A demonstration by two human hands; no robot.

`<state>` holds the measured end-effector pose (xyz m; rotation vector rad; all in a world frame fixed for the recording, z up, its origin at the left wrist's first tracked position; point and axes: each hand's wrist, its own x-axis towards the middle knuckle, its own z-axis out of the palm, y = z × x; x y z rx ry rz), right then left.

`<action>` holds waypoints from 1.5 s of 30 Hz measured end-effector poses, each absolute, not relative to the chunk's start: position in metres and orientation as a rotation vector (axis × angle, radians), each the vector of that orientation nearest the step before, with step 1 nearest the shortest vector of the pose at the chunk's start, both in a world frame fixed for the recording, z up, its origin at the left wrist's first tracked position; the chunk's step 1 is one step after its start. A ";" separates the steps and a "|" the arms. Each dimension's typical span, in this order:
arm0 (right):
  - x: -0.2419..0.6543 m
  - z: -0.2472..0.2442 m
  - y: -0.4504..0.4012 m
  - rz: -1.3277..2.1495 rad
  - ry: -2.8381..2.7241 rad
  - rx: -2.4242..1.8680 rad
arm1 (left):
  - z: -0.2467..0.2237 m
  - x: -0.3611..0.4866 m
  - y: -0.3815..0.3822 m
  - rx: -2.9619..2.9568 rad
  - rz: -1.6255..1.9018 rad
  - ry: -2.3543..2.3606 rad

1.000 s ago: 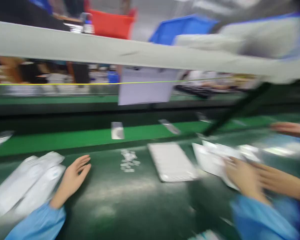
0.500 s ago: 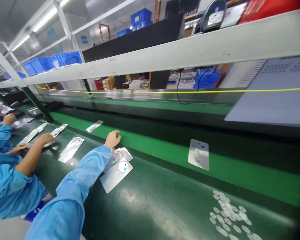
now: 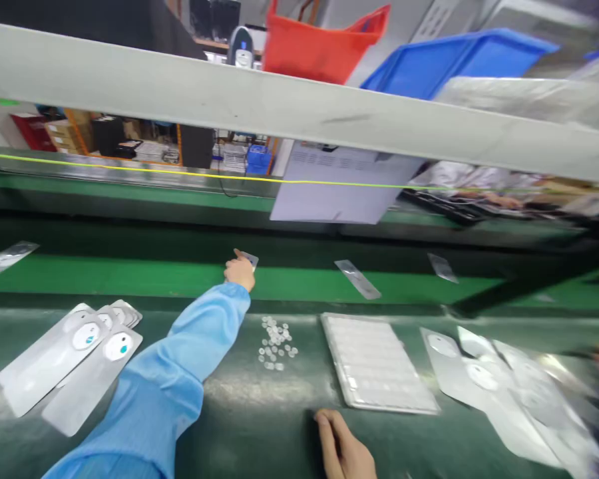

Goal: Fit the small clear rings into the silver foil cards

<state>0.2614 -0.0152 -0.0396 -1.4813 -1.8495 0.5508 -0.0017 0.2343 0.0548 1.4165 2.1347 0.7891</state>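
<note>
My left hand [image 3: 240, 271] reaches out over the green belt [image 3: 130, 276], fingers pinching a silvery plate [image 3: 250, 258], while my right hand [image 3: 343, 447] rests loosely open on the tabletop [image 3: 259, 412].

On the counter [image 3: 239, 426], a tray [image 3: 377, 362] lies centre, small discs [image 3: 275, 342] left of it, pouches [image 3: 70, 362] far left; behind, the conveyor belt [image 3: 130, 276] carries what looks like another pouch [image 3: 358, 279].

A light-blue sleeve [image 3: 180, 372] crosses a dark-green bench [image 3: 259, 412] towards the bright-green belt [image 3: 130, 276].
</note>
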 end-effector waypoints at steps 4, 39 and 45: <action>0.251 -0.026 -0.016 0.568 -1.729 -1.370 | 0.080 -0.034 0.234 1.394 0.905 1.874; 0.169 0.036 -0.029 0.820 -1.887 -1.147 | 0.013 -0.020 -0.043 0.454 1.091 0.878; 0.154 0.035 -0.013 0.654 -2.225 -0.940 | 0.011 -0.023 -0.041 0.740 1.099 1.035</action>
